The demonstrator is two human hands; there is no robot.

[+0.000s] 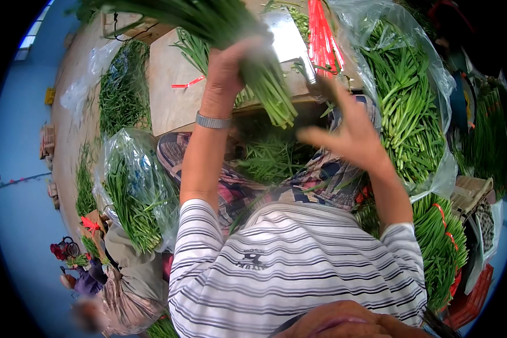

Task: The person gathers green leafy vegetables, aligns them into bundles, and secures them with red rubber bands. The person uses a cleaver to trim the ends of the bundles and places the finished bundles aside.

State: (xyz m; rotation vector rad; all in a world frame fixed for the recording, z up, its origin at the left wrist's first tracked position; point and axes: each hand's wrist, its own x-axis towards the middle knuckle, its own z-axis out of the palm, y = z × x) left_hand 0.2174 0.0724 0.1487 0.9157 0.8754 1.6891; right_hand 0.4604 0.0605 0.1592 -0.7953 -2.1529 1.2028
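Note:
A thick bunch of leafy green stalks, apparently garlic chives (274, 88), is gripped in my left hand (232, 63). Its pale stem ends point down towards my lap, while the leaves run up past the top left of the view, blurred. My right hand (350, 131) is blurred, with thumb and fingers apart and nothing in it, to the right of the stem ends. Just beyond it is the handle of a cleaver (283, 36), whose broad metal blade lies on the board (169, 93). Red tie strips (321, 38) lie beside the blade. A single red strip (189, 82) rests near loose chives.
Loose chives fill a large clear plastic bag (405, 105) at right and another bag (139, 203) at left. Cut leaves (274, 160) lie between my legs. Tied bundles (439, 249) stand at lower right, near a red crate (473, 295). Another person (131, 279) sits at lower left.

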